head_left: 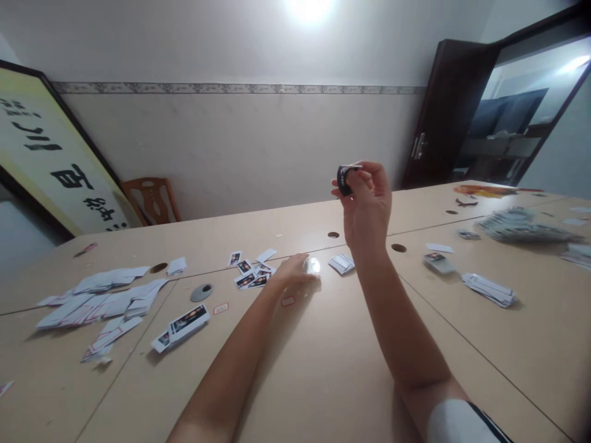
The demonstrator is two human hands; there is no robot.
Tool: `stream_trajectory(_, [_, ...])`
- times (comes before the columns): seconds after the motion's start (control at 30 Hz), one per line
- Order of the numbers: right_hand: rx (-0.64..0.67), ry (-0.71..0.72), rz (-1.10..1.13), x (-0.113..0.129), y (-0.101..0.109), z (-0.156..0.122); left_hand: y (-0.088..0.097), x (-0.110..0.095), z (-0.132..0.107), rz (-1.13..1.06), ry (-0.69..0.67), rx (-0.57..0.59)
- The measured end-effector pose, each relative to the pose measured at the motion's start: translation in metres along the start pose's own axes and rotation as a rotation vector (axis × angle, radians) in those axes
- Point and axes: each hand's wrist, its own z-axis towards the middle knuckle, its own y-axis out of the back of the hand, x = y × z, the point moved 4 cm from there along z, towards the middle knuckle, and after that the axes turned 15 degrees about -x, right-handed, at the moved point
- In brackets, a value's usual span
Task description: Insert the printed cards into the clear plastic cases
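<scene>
My right hand (pixel 368 206) is raised above the table, its fingers pinching a small black card (pixel 343 180) with light print. A thin white edge shows at the top of that card. Low over the tabletop, my left hand (pixel 292 274) has its thumb and fingers around a shiny clear plastic piece (pixel 313 266), whose exact kind I cannot make out. Left of it lie several small picture cards (pixel 252 278) with dark prints, loosely spread. To its right sits a small pile of white cards (pixel 341 264).
White paper sleeves (pixel 101 295) lie in heaps at the left, near a stack of printed cards (pixel 184 326). A grey cable-hole cover (pixel 202 292) rests nearby. Clear packets (pixel 521 226) and a white stack (pixel 489 289) are on the right. A wooden chair (pixel 151 200) stands behind the table.
</scene>
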Motion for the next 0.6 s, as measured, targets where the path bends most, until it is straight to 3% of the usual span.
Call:
stream_trajectory(0.17, [0.039,-0.048,0.074,0.003,-0.003,-0.004,-0.002,0.007,0.004,-0.057,-0.009,-0.011])
stream_trajectory(0.33, [0.019,-0.026,0.026,0.008,-0.003,-0.005,0.01,0.006,0.002,-0.162,0.006,-0.039])
stream_trajectory(0.47, [0.001,-0.002,0.041,0.012,-0.001,-0.003,0.034,0.0,0.002,-0.234,0.029,-0.126])
stream_trajectory(0.6, [0.056,0.037,0.034,0.013,0.0,0.0,0.075,-0.017,-0.002,-0.301,-0.009,-0.275])
